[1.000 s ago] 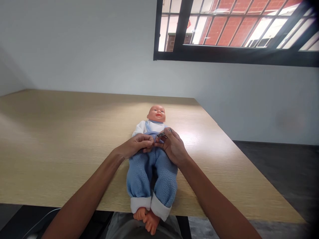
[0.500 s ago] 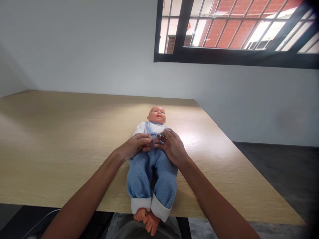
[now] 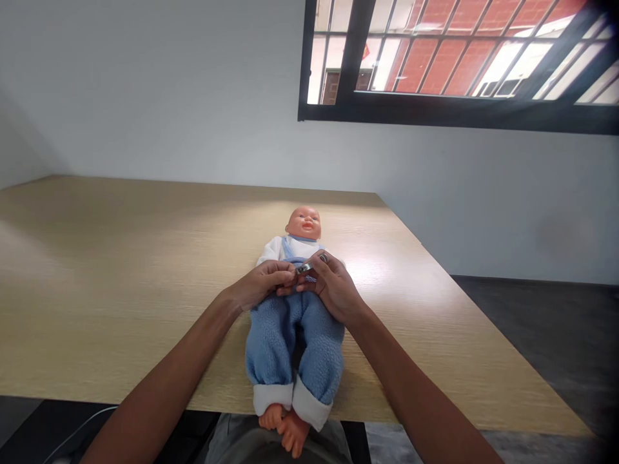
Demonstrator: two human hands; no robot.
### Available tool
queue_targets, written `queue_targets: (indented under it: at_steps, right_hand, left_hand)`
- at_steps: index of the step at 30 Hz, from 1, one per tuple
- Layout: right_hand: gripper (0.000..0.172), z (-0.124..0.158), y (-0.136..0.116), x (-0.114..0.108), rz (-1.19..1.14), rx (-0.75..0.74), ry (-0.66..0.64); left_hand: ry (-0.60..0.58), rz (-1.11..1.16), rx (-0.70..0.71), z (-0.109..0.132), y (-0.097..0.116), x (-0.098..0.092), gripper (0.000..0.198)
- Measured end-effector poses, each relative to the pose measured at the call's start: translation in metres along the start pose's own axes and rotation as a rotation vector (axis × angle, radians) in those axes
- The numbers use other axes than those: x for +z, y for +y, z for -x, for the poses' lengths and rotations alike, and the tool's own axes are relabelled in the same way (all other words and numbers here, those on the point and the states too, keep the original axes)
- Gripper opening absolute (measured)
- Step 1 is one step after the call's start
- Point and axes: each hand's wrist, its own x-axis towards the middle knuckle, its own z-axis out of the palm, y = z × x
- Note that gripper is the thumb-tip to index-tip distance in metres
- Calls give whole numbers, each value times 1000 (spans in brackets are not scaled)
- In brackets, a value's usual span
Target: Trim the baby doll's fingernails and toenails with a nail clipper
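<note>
A baby doll (image 3: 296, 328) in blue fleece overalls and a white shirt lies on its back, head away from me. My right hand (image 3: 333, 287) is closed on a small silver nail clipper (image 3: 304, 267) above the doll's belly. The clipper's jaw end points left and meets the fingertips of my left hand (image 3: 268, 282). That left hand is closed, thumb against curled fingers, over the doll's side by its white sleeve (image 3: 271, 250). Whatever lies between those fingers is hidden, and I see neither of the doll's hands.
The doll lies on a light wooden table (image 3: 120, 290), its feet (image 3: 294, 430) hanging past the near edge over my lap. A grey wall stands behind, with a dark-framed barred window (image 3: 435, 106) at upper right. A white cable (image 3: 80, 428) runs below the table at lower left.
The nail clipper and the fingers of my right hand have shifted slightly left, bringing its jaw end up to my left fingertips. My left hand and the doll have hardly moved.
</note>
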Motion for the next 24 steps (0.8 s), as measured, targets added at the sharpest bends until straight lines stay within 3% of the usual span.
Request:
queue_targets:
  at_steps: [24]
  right_hand:
    - [32, 1, 1, 0, 36, -50, -27]
  left_hand:
    - [17, 15, 4, -1, -3, -2, 39]
